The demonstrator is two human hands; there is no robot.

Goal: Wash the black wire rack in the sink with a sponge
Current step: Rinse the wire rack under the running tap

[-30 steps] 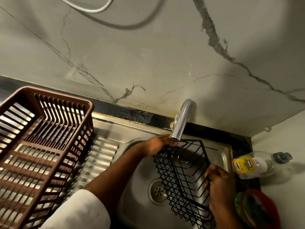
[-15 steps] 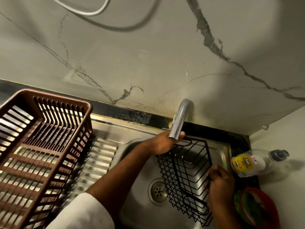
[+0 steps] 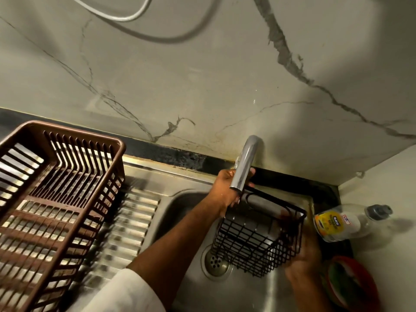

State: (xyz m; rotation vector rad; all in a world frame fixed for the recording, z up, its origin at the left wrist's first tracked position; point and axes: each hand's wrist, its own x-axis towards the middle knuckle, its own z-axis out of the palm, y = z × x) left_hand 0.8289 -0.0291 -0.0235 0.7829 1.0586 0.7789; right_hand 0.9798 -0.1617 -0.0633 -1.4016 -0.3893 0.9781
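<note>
Rack held over sink basin under tap; washing not evidently under way.

The black wire rack [image 3: 256,239] hangs tilted above the sink [image 3: 180,212], beside the drain [image 3: 216,262]. The left hand [image 3: 227,190] grips its upper rim under the faucet [image 3: 244,163]; the right hand [image 3: 304,255], blurred, holds its lower right corner. No sponge, suds or running water can be made out. Judgement: scrubbing and rinsing remain. Dish soap bottle [image 3: 342,221] lies just beside the sink.
</note>
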